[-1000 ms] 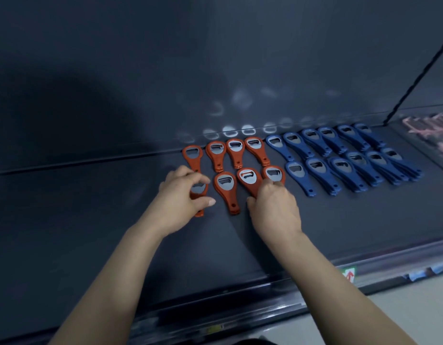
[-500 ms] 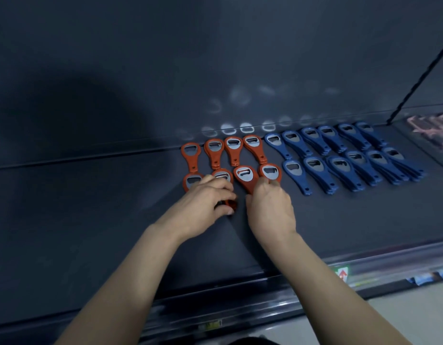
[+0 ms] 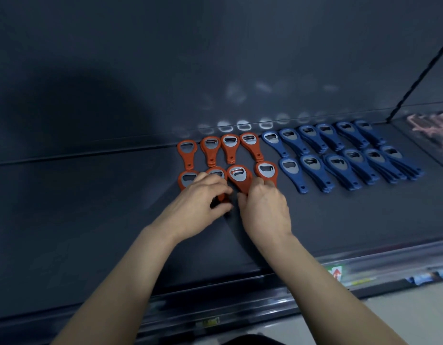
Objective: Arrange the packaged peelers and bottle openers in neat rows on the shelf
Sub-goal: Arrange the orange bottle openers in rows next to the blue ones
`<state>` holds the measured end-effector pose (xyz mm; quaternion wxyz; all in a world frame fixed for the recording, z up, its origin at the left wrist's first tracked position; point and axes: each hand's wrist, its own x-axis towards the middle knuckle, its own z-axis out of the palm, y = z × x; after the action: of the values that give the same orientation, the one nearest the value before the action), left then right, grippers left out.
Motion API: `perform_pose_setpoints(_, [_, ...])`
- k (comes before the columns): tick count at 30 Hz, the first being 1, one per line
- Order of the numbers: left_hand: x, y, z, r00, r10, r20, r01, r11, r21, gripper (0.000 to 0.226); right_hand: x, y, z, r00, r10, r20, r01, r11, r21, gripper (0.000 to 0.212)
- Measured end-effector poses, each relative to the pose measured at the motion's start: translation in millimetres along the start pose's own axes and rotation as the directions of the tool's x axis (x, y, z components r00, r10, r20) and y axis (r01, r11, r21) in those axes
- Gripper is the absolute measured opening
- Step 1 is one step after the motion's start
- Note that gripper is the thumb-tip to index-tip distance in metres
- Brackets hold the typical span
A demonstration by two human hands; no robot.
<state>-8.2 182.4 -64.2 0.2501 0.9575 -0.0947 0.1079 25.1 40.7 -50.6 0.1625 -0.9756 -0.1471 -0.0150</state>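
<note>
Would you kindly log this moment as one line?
phase: aligning front orange row | left hand: grips second front opener | right hand: grips tilted third opener | blue openers: two rows

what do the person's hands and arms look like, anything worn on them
Both are bare. The left hand and right hand have no gloves, and no rings show on the visible fingers. The left forearm and right forearm carry no sleeve down to the picture's lower edge, with no watch, bracelet or marking at either wrist.
</note>
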Motion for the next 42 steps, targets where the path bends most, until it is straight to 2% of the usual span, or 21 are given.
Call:
perform_pose_setpoints(3, [9.2, -0.5, -1.3, 0.996, -0.031, -0.081, 0.033, 0.999, 0.017, 0.023, 1.5, 3.5, -0.3, 0.999, 0.024, -0.023, -0.024, 1.000, -0.010, 0.031])
perform_pose_setpoints(11, [10.9, 1.2, 9.6, 0.990, -0.063, -0.123, 0.076, 0.991, 0.108, 0.020, 1.9, 8.6, 4.2, 0.997, 0.048, -0.056, -0.049, 0.999, -0.022, 0.029])
perform_pose_setpoints(19, [12.4, 1.5, 3.9, 0.984, -0.106, -0.140, 0.117, 0.991, 0.071, 0.023, 2.6, 9.4, 3.0, 0.996, 0.008, -0.093, -0.010, 1.000, -0.014, 0.045])
perform_pose_setpoints(24, [33.6, -2.4, -0.9, 0.968, -0.167, -0.187, 0.178, 0.983, 0.045, 0.024, 22.6, 25.9, -13.2, 0.985, 0.019, -0.172, -0.006, 0.997, 0.079, 0.028])
perform_pose_setpoints(28, [60.9, -8.6, -6.4, 0.964, -0.192, -0.187, 0.214, 0.971, 0.109, 0.026, 49.3, 40.5, -26.2, 0.989, 0.004, -0.145, 0.019, 0.987, 0.157, 0.020])
perform_pose_setpoints(32, [80.1, -12.7, -8.0, 0.972, -0.197, -0.127, 0.216, 0.964, 0.156, 0.027, 78.4, 39.7, -30.5, 0.995, -0.039, -0.092, 0.051, 0.990, 0.134, 0.017])
perform_pose_setpoints(36, [89.3, -14.0, -5.9, 0.972, -0.220, -0.086, 0.231, 0.960, 0.159, 0.032, 100.8, 33.7, -27.1, 0.999, -0.028, 0.014, 0.027, 0.997, 0.073, 0.022])
perform_pose_setpoints(42, [94.4, -20.6, 2.2, 0.953, -0.302, -0.020, 0.302, 0.945, 0.128, 0.032, 113.3, 28.4, -16.6, 0.995, -0.024, 0.099, 0.024, 1.000, 0.004, 0.034])
